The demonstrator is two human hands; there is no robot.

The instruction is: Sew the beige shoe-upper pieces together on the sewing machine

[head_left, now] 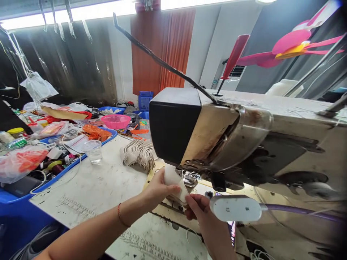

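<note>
Head camera: a person's left hand (pixel 158 187) and right hand (pixel 197 206) both pinch a pale cream fabric piece (pixel 173 182) under the head of a worn industrial sewing machine (pixel 244 141), fingers closed on the cloth from either side, close to the presser foot (pixel 187 180). A small lamp (pixel 235 208) on a purple stalk hangs just beside the right hand. A fanned stack of like pieces (pixel 138 153) waits on the marked worktable (pixel 103 187), near a clear plastic cup (pixel 93 151) and a cluttered blue tray (pixel 16 202). Good practice here, by the look of it: keep the cloth flat and taut, fingertips clear of the needle.
</note>
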